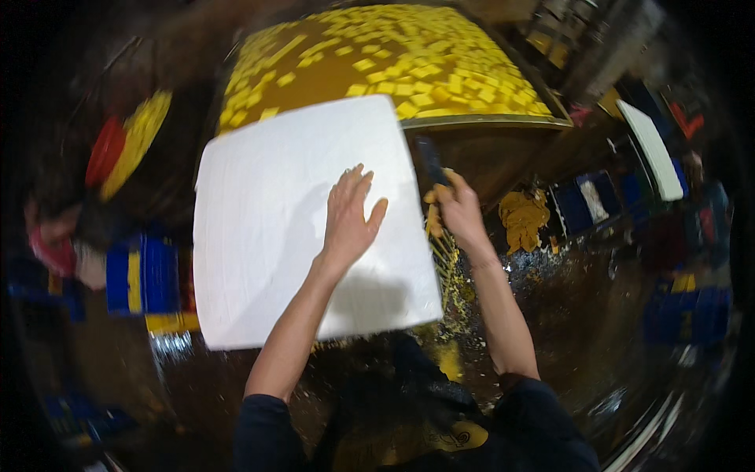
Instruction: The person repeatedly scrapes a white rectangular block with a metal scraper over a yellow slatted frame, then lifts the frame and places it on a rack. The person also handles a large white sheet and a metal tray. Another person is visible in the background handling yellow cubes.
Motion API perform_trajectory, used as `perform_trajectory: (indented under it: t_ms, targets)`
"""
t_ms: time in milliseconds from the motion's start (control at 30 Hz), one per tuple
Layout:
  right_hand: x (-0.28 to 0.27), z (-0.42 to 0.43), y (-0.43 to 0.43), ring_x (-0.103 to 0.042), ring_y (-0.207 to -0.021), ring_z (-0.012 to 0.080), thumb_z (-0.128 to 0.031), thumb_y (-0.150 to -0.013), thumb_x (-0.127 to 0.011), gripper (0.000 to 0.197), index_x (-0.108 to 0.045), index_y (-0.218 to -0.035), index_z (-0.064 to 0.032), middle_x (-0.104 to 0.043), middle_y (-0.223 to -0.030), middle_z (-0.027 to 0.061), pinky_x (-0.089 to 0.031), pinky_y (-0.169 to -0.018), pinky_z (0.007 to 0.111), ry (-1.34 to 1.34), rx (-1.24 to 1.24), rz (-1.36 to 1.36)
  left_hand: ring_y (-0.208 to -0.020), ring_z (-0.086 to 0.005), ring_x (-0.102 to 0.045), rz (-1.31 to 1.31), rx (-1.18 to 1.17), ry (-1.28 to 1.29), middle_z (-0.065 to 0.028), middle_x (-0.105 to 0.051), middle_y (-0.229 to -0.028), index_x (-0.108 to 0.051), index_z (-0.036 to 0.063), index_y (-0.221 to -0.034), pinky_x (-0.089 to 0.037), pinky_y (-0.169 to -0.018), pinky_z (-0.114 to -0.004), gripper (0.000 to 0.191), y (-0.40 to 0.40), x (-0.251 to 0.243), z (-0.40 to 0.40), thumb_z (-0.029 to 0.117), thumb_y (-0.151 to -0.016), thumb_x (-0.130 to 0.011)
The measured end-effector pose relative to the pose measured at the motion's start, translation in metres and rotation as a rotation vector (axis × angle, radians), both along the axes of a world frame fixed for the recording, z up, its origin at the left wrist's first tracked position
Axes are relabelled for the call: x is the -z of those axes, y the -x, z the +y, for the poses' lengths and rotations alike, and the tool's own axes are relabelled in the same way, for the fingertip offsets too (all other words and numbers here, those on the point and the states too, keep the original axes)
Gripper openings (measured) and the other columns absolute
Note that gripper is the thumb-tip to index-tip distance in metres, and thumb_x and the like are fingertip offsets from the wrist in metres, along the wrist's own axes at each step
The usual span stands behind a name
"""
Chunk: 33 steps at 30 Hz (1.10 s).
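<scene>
A large white slab (265, 194) with a smooth, faintly lined top lies before me; whether it is a board or a block of food I cannot tell. My left hand (352, 215) is laid palm down on it, fingers stretched toward the far edge and thumb apart, holding nothing. Beside the slab's right edge, my right hand (461, 209) grips a dark flat-bladed tool that looks like a knife (429, 156). Its blade points away from me and is blurred. Beyond the slab, a wide vat (489, 122) holds brownish liquid with many yellow blocks (422, 88), resembling tofu.
Blue crates (143, 274) stand at left, near a red basin (106, 152) and a round yellow heap (138, 141). At right are a crumpled tan cloth (523, 218), a dark blue crate (587, 203) and a leaning white board (652, 150). The floor (566, 330) is wet, with yellow scraps.
</scene>
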State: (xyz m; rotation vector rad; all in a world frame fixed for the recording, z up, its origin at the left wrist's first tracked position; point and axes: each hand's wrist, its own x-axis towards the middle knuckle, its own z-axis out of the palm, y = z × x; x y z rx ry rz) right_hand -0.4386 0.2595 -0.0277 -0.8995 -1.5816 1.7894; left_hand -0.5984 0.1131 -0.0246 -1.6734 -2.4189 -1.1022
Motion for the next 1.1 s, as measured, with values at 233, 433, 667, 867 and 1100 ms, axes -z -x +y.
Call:
perform_trajectory:
  t_ms: [233, 433, 667, 867, 1100]
  targets:
    - [0.047, 0.11, 0.116, -0.062, -0.087, 0.049, -0.016, -0.087, -0.053, 0.041, -0.057, -0.125, 0.0013, -0.063, -0.09, 0.0324, -0.051, -0.08, 0.054, -0.535, 0.206, -0.363, -0.146, -0.0403, -0.019, 0.273, 0.047, 0.339, -0.019, -0.03, -0.155, -0.041, 0.0008, -0.145, -0.012, -0.116, -0.059, 0.061, 0.015, 0.029, 0.078, 0.04, -0.099, -0.046]
    - [0.045, 0.115, 0.153, -0.065, -0.081, 0.0468, -0.015, -0.089, -0.05, 0.041, -0.051, -0.128, -0.0016, -0.067, -0.085, 0.0281, -0.052, -0.073, 0.056, -0.56, 0.154, -0.44, -0.139, -0.0437, -0.031, 0.267, 0.005, 0.163, -0.0228, -0.04, -0.148, -0.048, -0.0021, -0.138, -0.022, -0.115, -0.054, 0.049, 0.075, 0.03, 0.143, 0.023, -0.096, -0.052]
    - [0.038, 0.119, 0.165, -0.067, -0.078, 0.0446, -0.008, -0.087, -0.051, 0.041, -0.051, -0.126, 0.0041, -0.067, -0.083, 0.0274, -0.053, -0.07, 0.055, -0.621, 0.124, -0.408, -0.128, -0.04, -0.046, 0.237, 0.225, 0.15, -0.0234, -0.053, -0.135, -0.059, -0.0031, -0.125, -0.033, -0.111, -0.045, 0.036, 0.155, 0.009, 0.262, 0.019, -0.097, -0.05]
    - [0.027, 0.114, 0.137, -0.066, -0.076, 0.0457, -0.005, -0.084, -0.052, 0.041, -0.048, -0.123, 0.0087, -0.066, -0.082, 0.0291, -0.053, -0.071, 0.054, -0.552, 0.024, -0.443, -0.076, -0.04, -0.061, 0.414, 0.515, 0.72, -0.0254, -0.065, -0.082, -0.066, -0.0052, -0.068, -0.05, -0.071, -0.049, 0.05, 0.15, -0.013, 0.307, 0.039, -0.091, -0.058]
    - [0.021, 0.047, 0.061, -0.065, -0.073, 0.0446, -0.006, -0.087, -0.052, 0.044, -0.044, -0.128, 0.0083, -0.065, -0.078, 0.0279, -0.053, -0.066, 0.052, -0.472, -0.058, -0.439, -0.078, -0.0402, -0.063, 0.59, 0.801, 0.717, -0.0234, -0.063, -0.073, -0.069, -0.0007, -0.081, -0.052, -0.074, -0.046, 0.031, 0.147, -0.003, 0.299, 0.03, -0.075, -0.069]
